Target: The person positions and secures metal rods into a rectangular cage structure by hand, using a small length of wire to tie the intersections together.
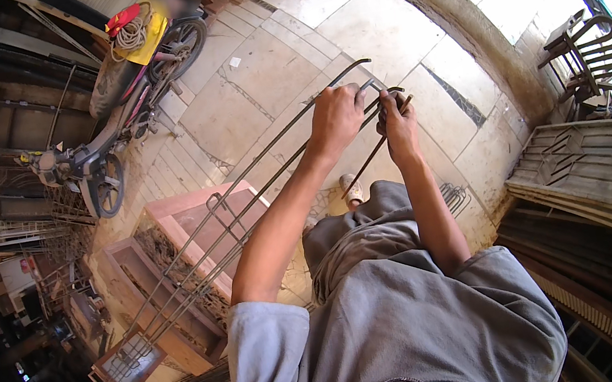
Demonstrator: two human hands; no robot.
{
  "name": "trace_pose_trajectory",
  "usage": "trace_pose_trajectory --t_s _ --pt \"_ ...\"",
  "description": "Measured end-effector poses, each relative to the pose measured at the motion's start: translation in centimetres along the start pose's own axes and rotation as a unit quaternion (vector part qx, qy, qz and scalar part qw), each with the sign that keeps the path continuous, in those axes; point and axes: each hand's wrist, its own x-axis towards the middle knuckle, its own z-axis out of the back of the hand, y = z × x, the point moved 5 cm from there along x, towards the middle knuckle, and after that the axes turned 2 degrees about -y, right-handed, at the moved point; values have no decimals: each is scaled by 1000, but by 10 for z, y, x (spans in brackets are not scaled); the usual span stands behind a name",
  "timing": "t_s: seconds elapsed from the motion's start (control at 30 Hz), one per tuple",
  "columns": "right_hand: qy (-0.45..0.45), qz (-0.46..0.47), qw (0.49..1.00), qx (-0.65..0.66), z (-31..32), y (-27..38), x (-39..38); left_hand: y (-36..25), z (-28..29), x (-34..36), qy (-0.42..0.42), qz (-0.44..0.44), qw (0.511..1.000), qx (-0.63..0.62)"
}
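Observation:
A rebar cage [277, 139] of long, thin steel bars slants from the lower left up to my hands, its bar ends bent into hooks. Rectangular stirrups cross the bars, one stirrup [217, 200] about midway. My left hand [338, 113] is closed around the cage near the hooked ends; its fingertips are partly hidden. Close beside it, my right hand [398, 123] is closed on a thin rust-brown rod [371, 155] that slopes down toward my shoe. The right fingers also lie against the end of a cage bar.
Pinkish wooden frames [192, 206] lie under the cage. Several bent stirrups [455, 198] rest on the floor by my right arm. A motorcycle [110, 143] stands at the left. At right are a chair [602, 59] and stacked panels [580, 159].

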Motion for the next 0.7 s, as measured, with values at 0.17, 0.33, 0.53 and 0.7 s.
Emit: trace_pose_trajectory --t_s 0.17,0.33,0.53,0.7 --pt "-12 0 1000 7 -1 1 0 -2 -12 -3 16 -2 1000 9" --pt "-24 -15 1000 -7 1 -2 0 1 -15 -3 21 13 1000 9" --pt "-23 -11 1000 6 -1 0 -3 1 -10 -3 17 38 999 -18" --pt "-26 -19 999 16 -1 0 -5 5 -7 -5 15 36 999 -36"
